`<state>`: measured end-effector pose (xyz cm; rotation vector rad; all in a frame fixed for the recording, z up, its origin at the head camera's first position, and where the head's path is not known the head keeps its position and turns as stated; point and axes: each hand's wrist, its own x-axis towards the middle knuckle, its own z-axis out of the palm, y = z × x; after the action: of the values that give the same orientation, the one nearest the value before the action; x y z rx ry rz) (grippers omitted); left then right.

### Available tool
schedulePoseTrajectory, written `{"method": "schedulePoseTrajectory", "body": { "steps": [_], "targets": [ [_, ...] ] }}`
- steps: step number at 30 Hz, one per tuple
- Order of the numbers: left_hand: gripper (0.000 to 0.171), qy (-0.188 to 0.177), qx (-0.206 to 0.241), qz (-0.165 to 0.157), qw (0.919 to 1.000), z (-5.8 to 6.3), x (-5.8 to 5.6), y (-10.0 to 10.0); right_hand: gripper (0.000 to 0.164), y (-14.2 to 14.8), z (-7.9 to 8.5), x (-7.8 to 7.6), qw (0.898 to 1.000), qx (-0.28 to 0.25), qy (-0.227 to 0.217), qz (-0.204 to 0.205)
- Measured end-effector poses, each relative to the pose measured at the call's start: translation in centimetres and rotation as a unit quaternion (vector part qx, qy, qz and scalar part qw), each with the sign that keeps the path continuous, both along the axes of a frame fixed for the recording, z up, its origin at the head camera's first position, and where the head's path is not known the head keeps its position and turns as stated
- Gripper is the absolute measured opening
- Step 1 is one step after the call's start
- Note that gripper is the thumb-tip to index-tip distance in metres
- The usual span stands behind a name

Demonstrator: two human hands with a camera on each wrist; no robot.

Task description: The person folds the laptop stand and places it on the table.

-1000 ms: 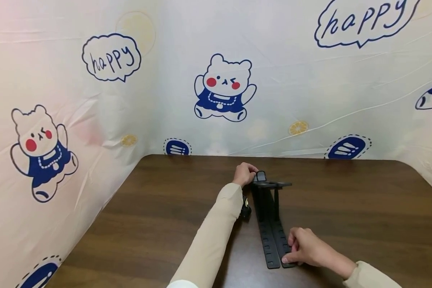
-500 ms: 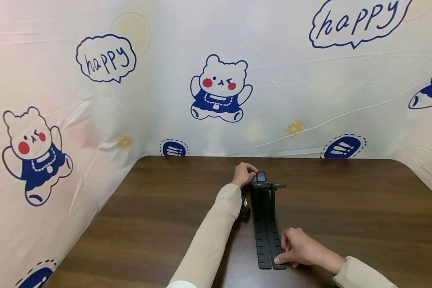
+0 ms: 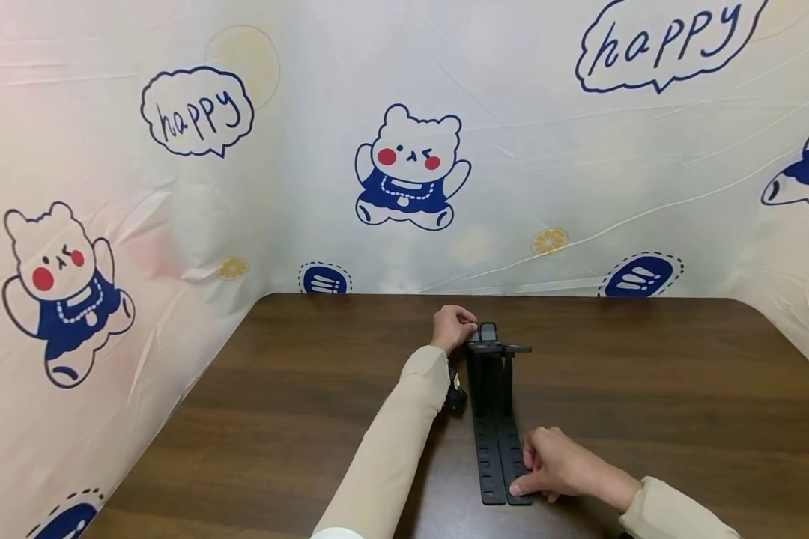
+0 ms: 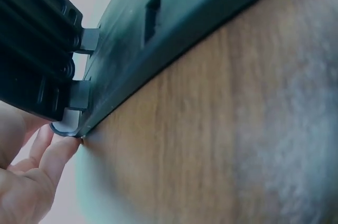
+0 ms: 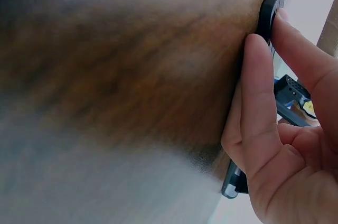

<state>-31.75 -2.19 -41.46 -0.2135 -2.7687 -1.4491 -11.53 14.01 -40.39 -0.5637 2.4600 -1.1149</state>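
Black plastic stand [image 3: 491,449] with a long base of two slotted strips: laid on the counter at 5 o'clock from the middle of the head view, the strips stretched between 12 and 6 o'clock.
Thin black raised plate [image 3: 502,348]: held above the base toward its 12 o'clock end, with a dark upright strut [image 3: 508,385] seen below it.
Small rounded tab [image 3: 488,331] with a grey face: shown upright at the far end, just beyond the plate.
Left hand [image 3: 453,327]: placed at 11 o'clock of the stand; the far end edge appears to be pinched by its fingers, partly hidden by the black panels in the left wrist view.
Right hand [image 3: 566,464]: placed at 5 o'clock of the stand; the near end of the right strip is pinched between fingers and thumb.
Stage of the stand: judged to be opened out, plate raised and base flat; both ends are held, release is not yet made, and whether further adjustment is left cannot be told.
Dark brown wood-grain counter [image 3: 276,419]: spread under everything, bounded at 12 o'clock by a pale bear-printed cloth [image 3: 310,187].
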Motion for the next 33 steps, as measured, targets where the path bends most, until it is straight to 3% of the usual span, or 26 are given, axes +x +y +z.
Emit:
{"method": "schedulePoseTrajectory", "body": {
  "steps": [3, 10, 16, 23, 28, 33],
  "targets": [
    [0.006, 0.001, 0.01, 0.005, 0.9999, -0.2, -0.1, -0.4, 0.036, -0.1, 0.0, 0.0, 1.0, 0.0, -0.006, 0.0],
    [0.013, 0.008, 0.005, -0.019, 0.9998, 0.1, 0.1, -1.7, 0.033, -0.1, 0.3, -0.3, 1.0, -0.008, -0.024, 0.009],
    [0.02, 0.031, 0.003, -0.056, 0.998, 1.0, 1.2, -3.9, 0.026, 0.6, 0.4, -1.1, 0.995, -0.069, -0.071, 0.015],
    [0.027, 0.011, 0.068, -0.088, 0.9937, 2.4, 4.0, -5.8, 0.025, 1.6, 1.0, -2.7, 0.99, -0.13, -0.037, -0.028],
    [0.029, -0.039, 0.179, -0.11, 0.9768, 2.9, 6.6, -6.3, 0.025, 1.8, 1.6, -3.7, 0.981, -0.179, -0.008, -0.079],
    [0.029, -0.076, 0.228, -0.127, 0.9623, 2.7, 9.0, -6.2, 0.026, 1.6, 1.3, -4.0, 0.973, -0.209, 0.041, -0.091]
  ]
}}
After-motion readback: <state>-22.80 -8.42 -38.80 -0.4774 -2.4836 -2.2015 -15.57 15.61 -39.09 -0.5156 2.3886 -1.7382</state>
